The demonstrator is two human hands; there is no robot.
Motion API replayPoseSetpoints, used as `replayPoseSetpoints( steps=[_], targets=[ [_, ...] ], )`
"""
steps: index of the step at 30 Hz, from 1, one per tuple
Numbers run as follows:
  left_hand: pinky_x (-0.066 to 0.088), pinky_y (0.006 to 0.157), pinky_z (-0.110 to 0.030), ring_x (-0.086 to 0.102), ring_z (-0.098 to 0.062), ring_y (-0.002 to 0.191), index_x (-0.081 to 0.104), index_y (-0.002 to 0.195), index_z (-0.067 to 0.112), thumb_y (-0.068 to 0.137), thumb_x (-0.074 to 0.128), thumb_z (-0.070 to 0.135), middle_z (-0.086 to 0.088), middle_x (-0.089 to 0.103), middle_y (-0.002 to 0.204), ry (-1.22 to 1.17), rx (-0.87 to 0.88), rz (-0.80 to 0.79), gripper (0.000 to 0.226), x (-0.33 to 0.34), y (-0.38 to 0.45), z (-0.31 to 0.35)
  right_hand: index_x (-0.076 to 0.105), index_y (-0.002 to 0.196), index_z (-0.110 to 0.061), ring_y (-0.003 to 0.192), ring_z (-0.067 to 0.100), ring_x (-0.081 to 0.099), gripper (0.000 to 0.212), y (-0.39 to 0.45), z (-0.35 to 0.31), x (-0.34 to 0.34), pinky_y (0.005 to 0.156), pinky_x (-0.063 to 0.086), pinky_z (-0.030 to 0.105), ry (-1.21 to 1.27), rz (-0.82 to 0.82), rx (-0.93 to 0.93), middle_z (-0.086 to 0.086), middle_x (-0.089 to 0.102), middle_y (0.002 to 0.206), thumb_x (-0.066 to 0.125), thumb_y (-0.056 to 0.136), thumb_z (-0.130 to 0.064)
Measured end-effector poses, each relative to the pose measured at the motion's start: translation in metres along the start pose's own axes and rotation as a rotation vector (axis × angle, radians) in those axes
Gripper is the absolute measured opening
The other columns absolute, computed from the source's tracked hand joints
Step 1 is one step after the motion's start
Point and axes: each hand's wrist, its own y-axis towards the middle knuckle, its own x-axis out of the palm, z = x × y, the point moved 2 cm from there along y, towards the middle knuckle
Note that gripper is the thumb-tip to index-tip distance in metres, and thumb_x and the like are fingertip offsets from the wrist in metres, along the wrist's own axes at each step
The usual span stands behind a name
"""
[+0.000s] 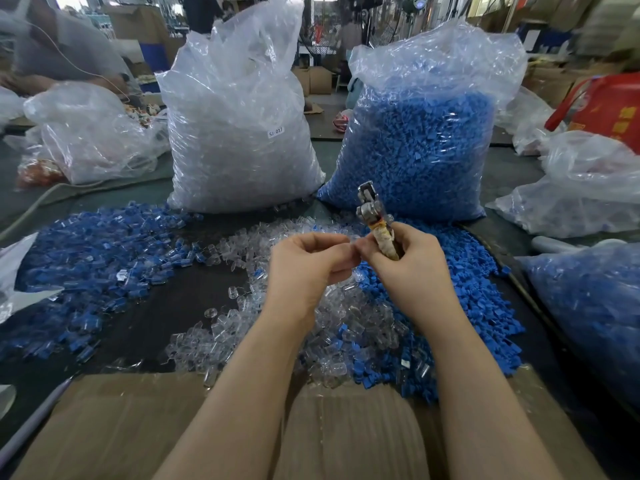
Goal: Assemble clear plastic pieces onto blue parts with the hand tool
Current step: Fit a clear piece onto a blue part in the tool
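My right hand (405, 265) grips a metal hand tool (372, 213) by its tape-wrapped handle, jaws pointing up. My left hand (308, 265) meets it fingertip to fingertip, pinching a small clear plastic piece (353, 241) that is mostly hidden by the fingers. Below the hands lies a pile of loose clear pieces (346, 327). Loose blue parts (478, 299) are heaped to the right. A spread of joined blue-and-clear pieces (97, 268) covers the table on the left.
Two tall plastic bags stand behind: clear pieces (235, 133) on the left, blue parts (422, 140) on the right. Another bag of blue parts (595, 306) sits at the right edge. Cardboard (131, 424) lies at the near edge. A person (52, 46) works at far left.
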Motion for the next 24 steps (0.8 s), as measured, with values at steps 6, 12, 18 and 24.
replayPoseSetpoints(
  steps=[6,12,18,24],
  targets=[
    [0.059,0.061,-0.021,0.074,-0.016,0.069,0.070,0.087,0.004,0.081,0.075,0.000,-0.010,0.076,0.074,-0.050,-0.038,0.022,0.009,-0.0013,0.0011,-0.0019,0.062,0.077,-0.024,0.056,0.002,0.052,0.014,0.0008,-0.0008,0.0018,0.051,0.040,0.016,0.009,0.066,-0.047,-0.019,0.061,0.064,0.069,0.089,-0.026],
    [0.060,0.062,-0.023,0.074,-0.016,0.069,0.071,0.087,0.004,0.080,0.076,0.000,-0.010,0.076,0.074,-0.065,-0.051,0.029,0.009,0.0011,0.0016,-0.0033,0.061,0.080,-0.027,0.061,0.004,0.055,0.014,0.0012,-0.0034,0.0018,0.056,0.046,0.021,0.043,0.111,-0.076,-0.018,0.063,0.071,0.069,0.090,-0.022],
    [0.057,0.062,-0.021,0.074,-0.018,0.071,0.072,0.086,0.003,0.081,0.075,0.000,-0.011,0.076,0.076,-0.062,0.004,0.017,0.007,0.0052,-0.0004,-0.0005,0.062,0.082,-0.024,0.070,0.004,0.058,0.010,-0.0006,-0.0057,0.0026,0.055,0.042,0.018,-0.059,0.156,-0.093,-0.013,0.061,0.066,0.070,0.089,-0.027],
    [0.056,0.063,-0.021,0.072,-0.017,0.069,0.074,0.082,0.005,0.079,0.077,-0.001,-0.009,0.074,0.073,0.041,0.121,0.072,0.008,0.0056,-0.0013,0.0002,0.064,0.083,-0.020,0.069,0.008,0.059,0.009,-0.0007,-0.0078,0.0049,0.060,0.048,0.028,-0.065,0.153,-0.073,-0.010,0.063,0.068,0.068,0.088,-0.026]
  ],
)
